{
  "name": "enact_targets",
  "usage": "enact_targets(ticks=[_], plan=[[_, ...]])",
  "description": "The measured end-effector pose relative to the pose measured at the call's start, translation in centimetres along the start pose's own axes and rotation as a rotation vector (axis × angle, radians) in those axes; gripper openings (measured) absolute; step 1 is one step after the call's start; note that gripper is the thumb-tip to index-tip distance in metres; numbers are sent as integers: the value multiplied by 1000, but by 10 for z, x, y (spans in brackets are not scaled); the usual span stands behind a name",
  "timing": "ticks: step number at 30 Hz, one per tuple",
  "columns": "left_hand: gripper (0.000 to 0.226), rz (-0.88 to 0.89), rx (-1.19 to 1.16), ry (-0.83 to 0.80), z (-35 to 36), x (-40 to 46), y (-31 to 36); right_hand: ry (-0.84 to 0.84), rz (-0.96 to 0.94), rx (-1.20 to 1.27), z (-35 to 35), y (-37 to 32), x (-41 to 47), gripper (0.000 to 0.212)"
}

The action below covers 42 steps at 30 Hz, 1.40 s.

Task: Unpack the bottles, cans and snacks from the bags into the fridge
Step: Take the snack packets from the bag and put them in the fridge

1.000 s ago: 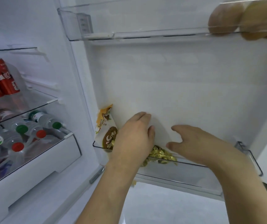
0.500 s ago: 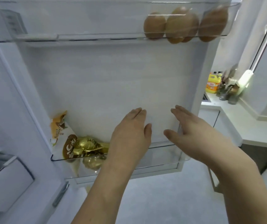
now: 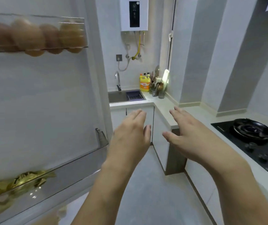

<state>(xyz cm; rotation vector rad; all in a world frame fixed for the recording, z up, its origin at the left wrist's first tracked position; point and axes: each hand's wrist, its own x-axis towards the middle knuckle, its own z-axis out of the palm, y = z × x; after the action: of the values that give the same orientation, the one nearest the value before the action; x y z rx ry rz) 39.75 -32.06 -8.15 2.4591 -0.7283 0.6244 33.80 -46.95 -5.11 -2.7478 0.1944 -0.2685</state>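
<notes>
Both hands are up in front of the person, palms down, nothing in either. The left hand (image 3: 130, 135) has its fingers straight and close together, thumb just off to the side; the right hand (image 3: 189, 135) has its fingers straight and slightly spread, thumb sticking out toward the left one. The two hands are near each other but apart, out in open air over the floor. Off to the left is the open fridge door (image 3: 40, 98), and down in its lower door shelf (image 3: 68, 172) sit the gold-wrapped snacks (image 3: 21, 181), blurred, at the left end. Up top, a row of brown eggs (image 3: 32, 36) lies in the upper door shelf. Beyond the hands there's a sink (image 3: 121, 96), a yellow detergent bottle (image 3: 144, 82) on the counter just beside it, and a black gas hob (image 3: 253, 135) to the right.
</notes>
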Motion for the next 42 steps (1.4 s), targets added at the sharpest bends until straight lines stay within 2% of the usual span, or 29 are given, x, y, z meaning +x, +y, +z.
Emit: enact_targets(ticks=[6, 14, 23, 27, 35, 42], plan=[[48, 147, -92, -43, 57, 31, 68, 81, 173, -11, -29, 77, -18, 72], [44, 417, -281, -155, 119, 61, 163, 231, 499, -21, -61, 162, -61, 67], [19, 715, -492, -286, 173, 81, 258, 404, 862, -76, -85, 211, -111, 64], [16, 823, -577, -364, 195, 69, 302, 440, 1026, -91, -89, 227, -144, 66], [29, 994, -682, -462, 218, 37, 398, 514, 1216, -145, -109, 280, -209, 68], [29, 1019, -723, -488, 244, 28, 460, 510, 1262, -159, -133, 331, -238, 63]])
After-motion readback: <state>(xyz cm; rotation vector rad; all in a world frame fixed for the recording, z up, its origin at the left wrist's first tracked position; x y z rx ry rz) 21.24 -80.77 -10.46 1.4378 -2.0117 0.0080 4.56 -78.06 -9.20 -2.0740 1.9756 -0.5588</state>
